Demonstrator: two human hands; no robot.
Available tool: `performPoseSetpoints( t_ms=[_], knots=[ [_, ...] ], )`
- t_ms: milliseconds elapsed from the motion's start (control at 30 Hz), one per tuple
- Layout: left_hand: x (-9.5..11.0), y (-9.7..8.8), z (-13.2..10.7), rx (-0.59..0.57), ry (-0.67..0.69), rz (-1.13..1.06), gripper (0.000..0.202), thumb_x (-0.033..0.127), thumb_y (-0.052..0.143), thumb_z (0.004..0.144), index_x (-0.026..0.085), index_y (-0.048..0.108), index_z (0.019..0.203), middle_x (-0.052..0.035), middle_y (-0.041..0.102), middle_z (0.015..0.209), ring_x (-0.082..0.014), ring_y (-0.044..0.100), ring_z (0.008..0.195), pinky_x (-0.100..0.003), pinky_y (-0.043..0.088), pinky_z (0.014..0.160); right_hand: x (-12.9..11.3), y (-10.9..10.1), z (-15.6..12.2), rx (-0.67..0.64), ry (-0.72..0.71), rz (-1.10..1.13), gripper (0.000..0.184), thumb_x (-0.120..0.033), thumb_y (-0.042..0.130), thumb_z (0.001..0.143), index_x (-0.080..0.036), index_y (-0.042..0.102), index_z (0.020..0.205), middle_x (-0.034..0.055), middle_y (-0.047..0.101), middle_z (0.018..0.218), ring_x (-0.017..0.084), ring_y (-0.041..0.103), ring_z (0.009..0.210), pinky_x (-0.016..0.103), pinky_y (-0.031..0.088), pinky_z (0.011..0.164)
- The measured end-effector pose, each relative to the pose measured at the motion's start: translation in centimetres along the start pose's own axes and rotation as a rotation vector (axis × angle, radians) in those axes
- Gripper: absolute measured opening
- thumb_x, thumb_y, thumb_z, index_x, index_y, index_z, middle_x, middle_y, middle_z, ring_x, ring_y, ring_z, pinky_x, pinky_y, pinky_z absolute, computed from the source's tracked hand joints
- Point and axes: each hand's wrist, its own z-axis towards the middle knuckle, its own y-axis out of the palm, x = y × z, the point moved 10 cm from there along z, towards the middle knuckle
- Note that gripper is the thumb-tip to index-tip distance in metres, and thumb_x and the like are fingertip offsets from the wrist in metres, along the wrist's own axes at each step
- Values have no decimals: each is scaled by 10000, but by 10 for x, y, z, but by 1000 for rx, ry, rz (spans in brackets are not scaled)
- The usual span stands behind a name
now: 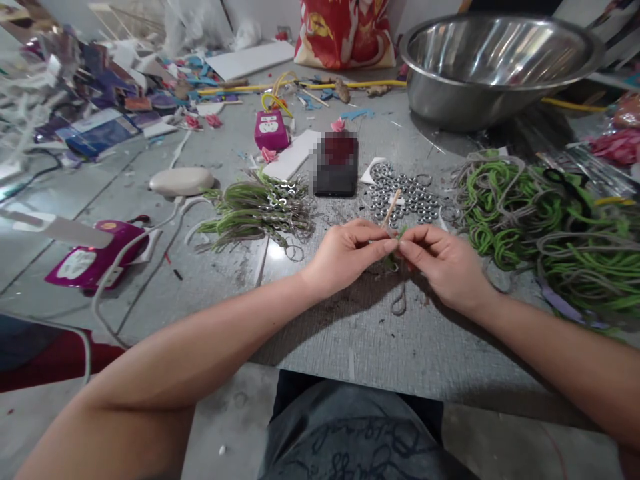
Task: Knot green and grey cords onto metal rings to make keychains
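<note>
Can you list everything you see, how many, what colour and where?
green cord: one piece, green, between the grips
wooden stick: one, tan, beside left grip
metal rings: many, silver, beyond the grips
cord pile: one, green and grey, right
tasselled cords: one bunch, green-grey, left of centre
phone-like slab: one, black, centre
socket blocks: two, purple, left and back
oval device: one, white, left
steel bowl: one, silver, back right
bag: one, red, back
pink flowers: several, pink, back
scraps: many, mixed, back left
table: one, grey, underneath
shirt: one, dark grey, bottom
left grip: one, bare, centre
right grip: one, bare, right of centre
</note>
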Motion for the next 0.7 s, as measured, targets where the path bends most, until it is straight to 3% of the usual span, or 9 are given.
performPoseSetpoints(
  t_ms=[267,367,467,567,700],
  knots=[
    [-1,-2,0,24,-25,43,102,190,580,792,155,632,711,2,609,716,-80,543,672,-226,461,665,-13,2,-5,-6,-177,-231,114,-297,549,818,-194,576,778,-6,597,661,120,539,579,262,453,540],
    [-3,0,1,-5,-39,49,117,183,554,794,145,595,692,12,561,681,-75,507,648,-218,428,641,-29,-6,-7,73,-346,-404,154,-270,515,843,-201,582,962,53,632,882,145,580,673,297,480,595],
    [-5,4,1,-48,-57,31,118,195,538,793,141,573,694,16,540,680,-70,476,622,-210,406,607,-47,0,-14,63,-564,-547,257,-220,478,867,-200,559,1111,110,610,1072,194,600,895,343,492,722],
    [-8,9,0,-91,-101,14,118,204,528,792,142,562,699,35,497,612,-62,436,561,-196,374,542,-52,8,-17,9,-659,-612,233,-194,463,884,-214,590,1078,79,662,989,191,612,910,348,479,754],
    [-10,14,-2,-128,-162,-29,127,198,508,803,145,553,697,65,437,524,-44,382,475,-175,332,467,-47,9,-14,-6,-605,-678,159,-245,481,885,-236,639,899,21,694,776,174,630,720,342,452,681]
  ],
)
